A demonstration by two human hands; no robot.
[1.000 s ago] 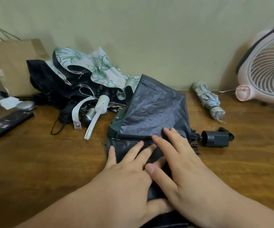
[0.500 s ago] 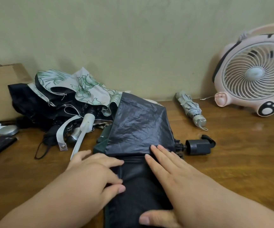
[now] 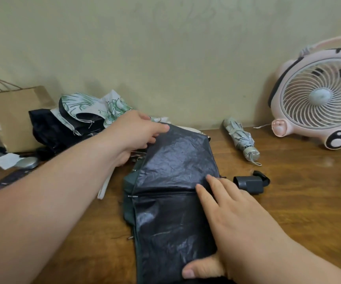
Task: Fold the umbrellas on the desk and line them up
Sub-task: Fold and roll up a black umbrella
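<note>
The black umbrella [image 3: 175,171] lies flat in the middle of the desk [image 3: 298,212]. Its handle [image 3: 251,182] sticks out to the right. The left hand [image 3: 136,134] pinches the far edge of its cloth. The right hand [image 3: 237,218] lies flat on the cloth with straight fingers. A folded grey umbrella [image 3: 240,138] lies near the fan [image 3: 317,95]. A flowery umbrella [image 3: 104,107] sits in a heap at the back left.

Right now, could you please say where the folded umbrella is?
Head view: the folded umbrella lies right of centre on the desk, between the black umbrella and pink fan.
</note>
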